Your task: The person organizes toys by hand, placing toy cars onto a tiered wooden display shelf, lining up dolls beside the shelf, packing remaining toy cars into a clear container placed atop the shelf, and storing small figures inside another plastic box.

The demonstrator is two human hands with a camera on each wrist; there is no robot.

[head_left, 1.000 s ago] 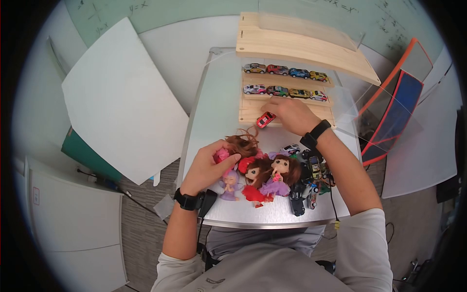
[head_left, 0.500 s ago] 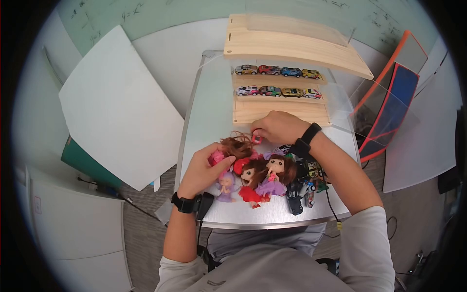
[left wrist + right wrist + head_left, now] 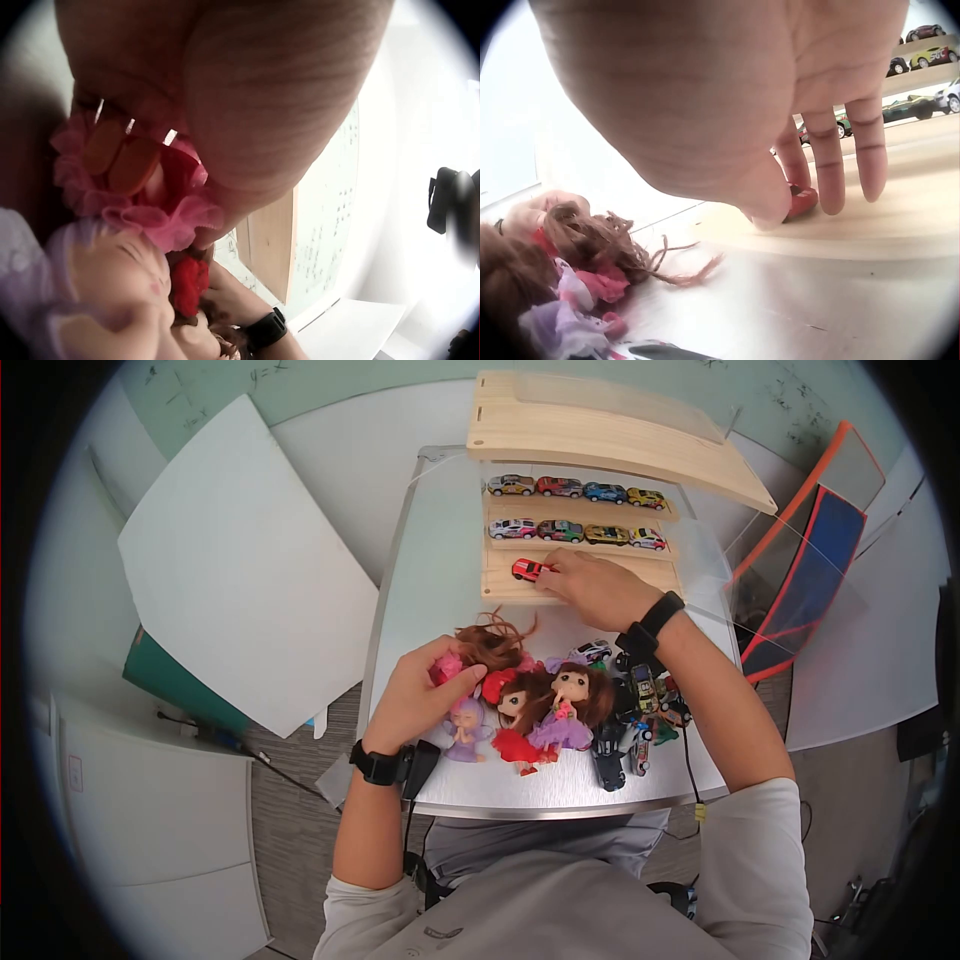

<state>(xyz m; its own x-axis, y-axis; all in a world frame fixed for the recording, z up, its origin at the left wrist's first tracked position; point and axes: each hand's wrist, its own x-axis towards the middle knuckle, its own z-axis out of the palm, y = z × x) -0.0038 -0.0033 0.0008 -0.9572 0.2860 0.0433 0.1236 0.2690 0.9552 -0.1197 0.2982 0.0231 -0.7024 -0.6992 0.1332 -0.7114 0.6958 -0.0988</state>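
The right hand (image 3: 598, 588) pinches a small glossy red car (image 3: 527, 569) between thumb and fingers, setting it on the lowest step of the pale wooden rack (image 3: 610, 445), upper centre of the head view. Two rows of shiny cars (image 3: 578, 488) sit on the steps above. Lower centre, the left hand (image 3: 418, 695) curls round a doll (image 3: 488, 649) with frizzy brown hair and a ruffled pink dress. Beside it on the smooth metal table (image 3: 430, 570) lie more dolls (image 3: 545, 705); dark toy cars (image 3: 638, 712) are heaped under the right forearm.
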